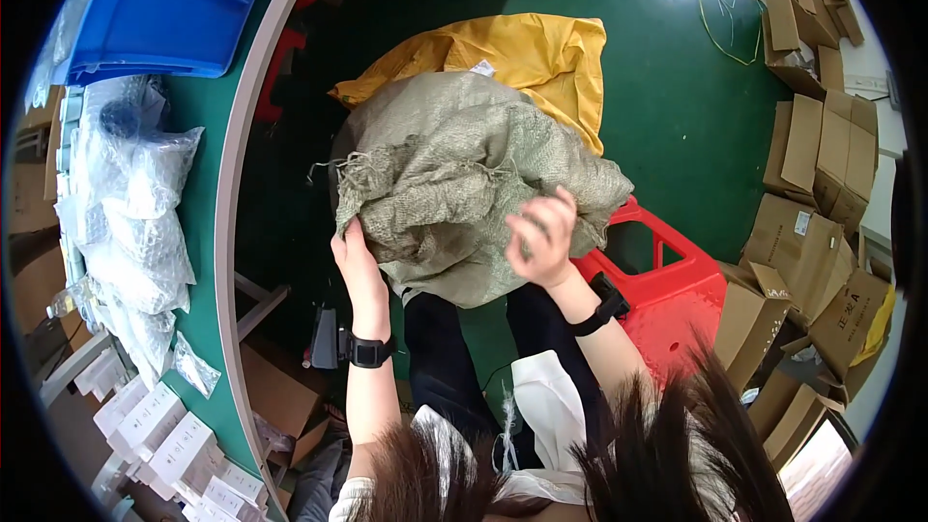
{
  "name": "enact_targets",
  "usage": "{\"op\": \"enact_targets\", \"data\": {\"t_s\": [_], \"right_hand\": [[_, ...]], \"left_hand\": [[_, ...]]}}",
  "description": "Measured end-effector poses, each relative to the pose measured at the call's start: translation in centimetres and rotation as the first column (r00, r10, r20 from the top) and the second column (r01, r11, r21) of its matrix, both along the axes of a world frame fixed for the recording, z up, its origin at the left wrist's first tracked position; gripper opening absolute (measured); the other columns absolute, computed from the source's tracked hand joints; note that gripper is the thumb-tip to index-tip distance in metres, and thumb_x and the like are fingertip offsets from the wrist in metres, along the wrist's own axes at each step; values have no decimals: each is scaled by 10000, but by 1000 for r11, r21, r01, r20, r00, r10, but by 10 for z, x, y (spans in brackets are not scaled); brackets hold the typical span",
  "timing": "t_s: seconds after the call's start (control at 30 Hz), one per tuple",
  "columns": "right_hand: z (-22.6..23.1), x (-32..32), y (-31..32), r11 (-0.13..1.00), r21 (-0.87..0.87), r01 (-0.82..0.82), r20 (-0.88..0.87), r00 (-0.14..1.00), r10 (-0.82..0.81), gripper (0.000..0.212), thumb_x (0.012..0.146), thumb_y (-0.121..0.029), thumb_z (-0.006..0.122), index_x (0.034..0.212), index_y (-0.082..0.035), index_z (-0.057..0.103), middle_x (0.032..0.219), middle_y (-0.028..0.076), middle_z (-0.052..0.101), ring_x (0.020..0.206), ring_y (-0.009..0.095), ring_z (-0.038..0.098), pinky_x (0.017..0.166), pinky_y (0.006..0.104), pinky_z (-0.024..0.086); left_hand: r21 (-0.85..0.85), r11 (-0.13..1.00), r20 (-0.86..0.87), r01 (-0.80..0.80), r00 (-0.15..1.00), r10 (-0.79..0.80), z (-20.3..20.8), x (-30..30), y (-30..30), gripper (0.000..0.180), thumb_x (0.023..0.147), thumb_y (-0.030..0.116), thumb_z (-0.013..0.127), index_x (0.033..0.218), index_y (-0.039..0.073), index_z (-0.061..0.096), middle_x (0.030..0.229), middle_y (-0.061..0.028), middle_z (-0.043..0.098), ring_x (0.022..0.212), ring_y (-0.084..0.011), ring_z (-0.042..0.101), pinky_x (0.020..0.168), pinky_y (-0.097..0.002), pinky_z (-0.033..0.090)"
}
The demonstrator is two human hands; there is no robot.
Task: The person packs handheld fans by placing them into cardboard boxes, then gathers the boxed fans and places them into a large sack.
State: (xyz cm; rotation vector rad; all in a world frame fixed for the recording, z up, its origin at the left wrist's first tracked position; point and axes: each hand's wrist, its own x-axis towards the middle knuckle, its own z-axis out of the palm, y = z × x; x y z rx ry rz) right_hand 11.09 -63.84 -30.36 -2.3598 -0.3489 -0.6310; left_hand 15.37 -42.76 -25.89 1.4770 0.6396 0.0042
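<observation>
A large grey-green woven sack (454, 174) stands bunched up before my knees, its mouth folded over and frayed threads hanging at its left end. My left hand (356, 256) is closed on the left edge of the sack, partly under the fabric. Over the right part of the sack is my right hand (543, 242), fingers loosely curled and apart, with nothing visible in them. Whether its fingertips touch the cloth I cannot tell. Behind the sack, a yellow sack (570, 68) lies spread on the floor.
To the right of the woven sack is a red plastic stool (677, 300). Opened cardboard boxes (788, 242) line the right side. On the left, a green-topped table (208, 280) holds clear plastic bags (145, 222), small white boxes (184, 445) and a blue bin (179, 10).
</observation>
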Motion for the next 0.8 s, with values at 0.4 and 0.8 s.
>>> {"op": "enact_targets", "data": {"t_s": [0.4, 0.8], "right_hand": [[-61, -44, 46, 628, 771, -100, -592, 249, 767, 666, 742, -349, 598, 1243, 1, 333, 1176, 210, 453, 988, 365, 503, 883, 393, 400], [-380, -106, -3, 530, 725, 440, -647, 170, 744, 935, 693, -460, 623, 1361, -123, 64, 1410, 171, 3, 1285, 373, 27, 987, 556, 93]], "left_hand": [[-160, 968, 11, -192, 980, 196, 36, -26, 1, 401, 913, 271, 363, 1198, -10, 379, 1153, -94, 470, 1052, -180, 447, 888, -303, 349], [-588, 801, 210, -112, 935, 285, 23, -88, -7, 426, 889, 226, 374, 1240, -11, 330, 1248, -106, 405, 1141, -228, 398, 959, -362, 307]]}}
